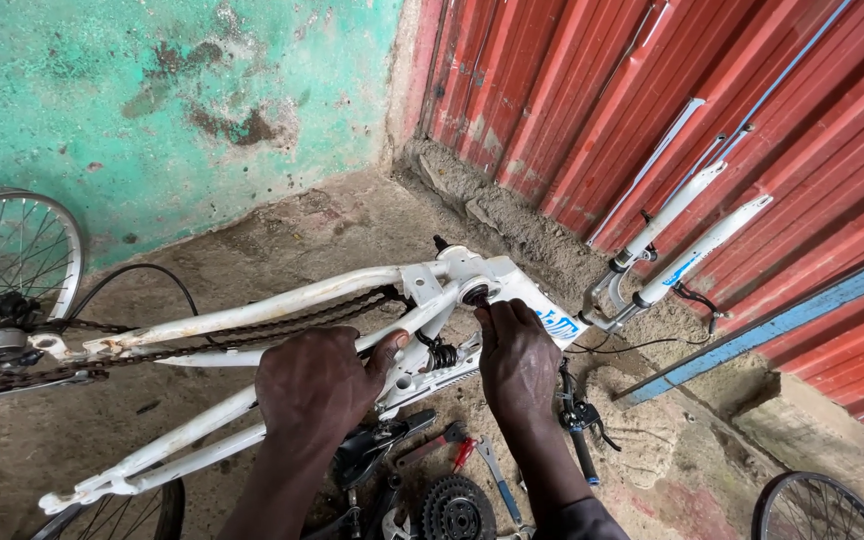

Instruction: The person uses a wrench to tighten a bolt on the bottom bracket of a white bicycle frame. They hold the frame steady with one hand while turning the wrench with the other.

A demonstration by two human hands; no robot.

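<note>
Both hands (317,390) grip white bike frame (282,305), red wall (652,90) near

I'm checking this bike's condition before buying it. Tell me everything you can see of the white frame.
The white frame is painted metal, chipped and rust-stained, with a blue mark near its front end. It lies turned over above the dirt floor, its front fork off. A chain runs along it and a small spring sits at its middle. The left hand grips one tube; the right hand works at its round bottom shell.
</note>
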